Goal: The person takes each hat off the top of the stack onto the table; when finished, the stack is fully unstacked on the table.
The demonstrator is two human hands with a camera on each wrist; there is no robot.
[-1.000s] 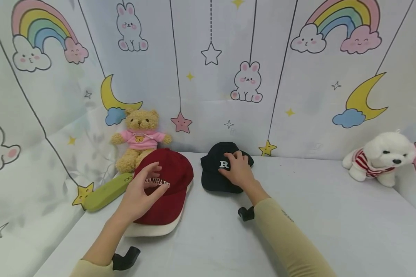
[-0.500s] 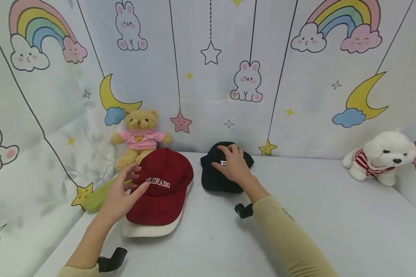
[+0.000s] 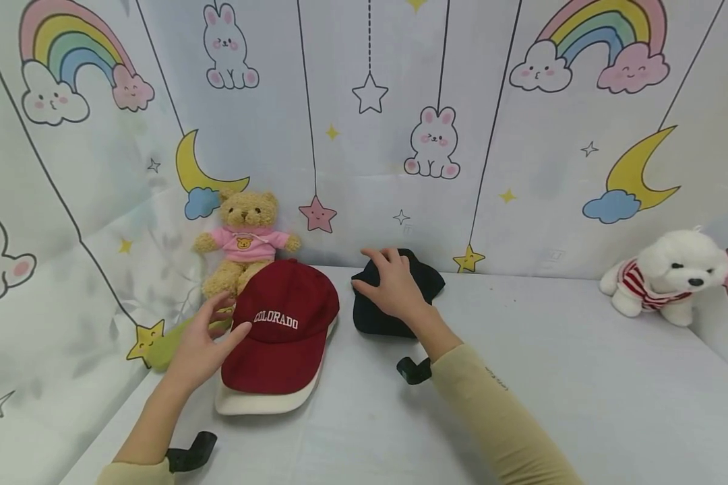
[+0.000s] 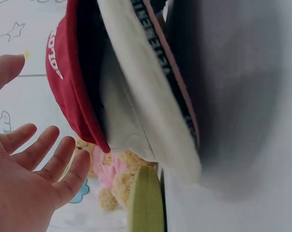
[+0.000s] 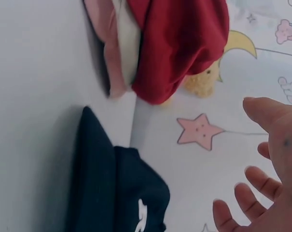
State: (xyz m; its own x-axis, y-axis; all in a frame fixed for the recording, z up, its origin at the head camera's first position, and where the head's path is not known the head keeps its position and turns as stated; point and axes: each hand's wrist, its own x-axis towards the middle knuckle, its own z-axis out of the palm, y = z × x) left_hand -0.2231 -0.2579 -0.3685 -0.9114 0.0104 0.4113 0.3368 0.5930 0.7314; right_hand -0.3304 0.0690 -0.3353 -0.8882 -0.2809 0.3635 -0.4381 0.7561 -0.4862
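Note:
A red cap (image 3: 282,364) lettered COLORADO sits stacked over a cream cap (image 3: 267,404) on the white table. A pink layer (image 5: 114,72) shows beneath the cream one in the right wrist view. My left hand (image 3: 201,353) hovers at the stack's left side, fingers spread; the left wrist view shows it apart from the caps. To the right of the stack lies a black cap (image 3: 373,322), its white letter hidden in the head view. Over that cap is my right hand (image 3: 394,286), fingers loosely bent, holding nothing; in the right wrist view a gap separates them.
Behind the stack a teddy bear (image 3: 243,246) in a pink top leans by the patterned cloth wall. Beside it lies a long green plush (image 3: 166,350), partly behind my left hand. A white toy dog (image 3: 673,273) sits at the far right of the table (image 3: 552,391).
My left hand has moved left, off the front of the red cap to its side. My right hand has shifted left over the black cap and now covers its letter. The caps stay put.

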